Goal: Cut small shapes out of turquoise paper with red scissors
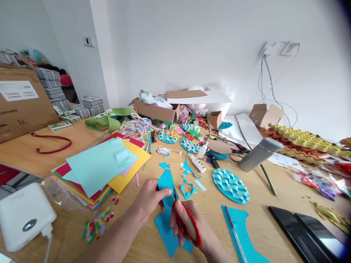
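Observation:
My left hand (150,199) pinches a piece of blue paper (166,179) between thumb and fingers, above the wooden table. In my right hand (192,219) is a pair of scissors (195,225) with red handles, its blades against the right edge of that paper. Below my hands lie more blue paper pieces (168,233). Just beyond the held paper is a small blue fish-shaped cutout (164,165). A blue scrap with a hole (188,190) and thin offcuts lie to its right.
Stacked coloured paper (95,164) and a white power bank (26,217) are at left. A wavy blue oval (230,185), a glue bottle (197,163), a grey flask (260,154) and black phones (296,233) are at right. Cardboard boxes (153,109) stand by the wall.

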Available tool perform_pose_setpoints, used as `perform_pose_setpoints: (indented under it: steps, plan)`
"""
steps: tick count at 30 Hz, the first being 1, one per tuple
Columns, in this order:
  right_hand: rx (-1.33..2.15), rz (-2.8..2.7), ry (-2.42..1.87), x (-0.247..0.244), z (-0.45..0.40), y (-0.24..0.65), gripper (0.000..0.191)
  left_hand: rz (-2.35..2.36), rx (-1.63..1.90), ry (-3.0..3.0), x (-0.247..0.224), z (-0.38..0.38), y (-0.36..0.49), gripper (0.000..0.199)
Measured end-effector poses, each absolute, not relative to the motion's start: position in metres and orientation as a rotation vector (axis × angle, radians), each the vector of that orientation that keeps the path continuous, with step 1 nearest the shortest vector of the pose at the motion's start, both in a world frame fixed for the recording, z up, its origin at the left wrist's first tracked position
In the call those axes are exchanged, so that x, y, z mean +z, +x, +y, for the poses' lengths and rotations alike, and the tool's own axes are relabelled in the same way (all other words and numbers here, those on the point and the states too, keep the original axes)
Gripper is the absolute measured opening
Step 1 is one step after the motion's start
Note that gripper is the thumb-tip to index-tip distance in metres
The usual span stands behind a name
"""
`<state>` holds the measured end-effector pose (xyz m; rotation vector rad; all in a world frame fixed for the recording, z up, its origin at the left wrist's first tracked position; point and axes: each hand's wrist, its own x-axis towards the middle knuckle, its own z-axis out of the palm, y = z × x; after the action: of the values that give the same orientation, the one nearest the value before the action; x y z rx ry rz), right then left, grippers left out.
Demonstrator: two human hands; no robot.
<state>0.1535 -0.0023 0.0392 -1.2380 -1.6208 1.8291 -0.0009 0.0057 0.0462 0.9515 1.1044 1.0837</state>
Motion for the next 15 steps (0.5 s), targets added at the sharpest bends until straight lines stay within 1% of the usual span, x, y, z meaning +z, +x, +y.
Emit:
perform_pose_setpoints:
  steps: [15]
  plan:
    - [1.854, -1.598, -1.140, 0.0357, -0.0026, 0.1560, 0.075, 0.951, 1.106, 0.845, 0.0444, 0.0064, -0.0011, 0.025]
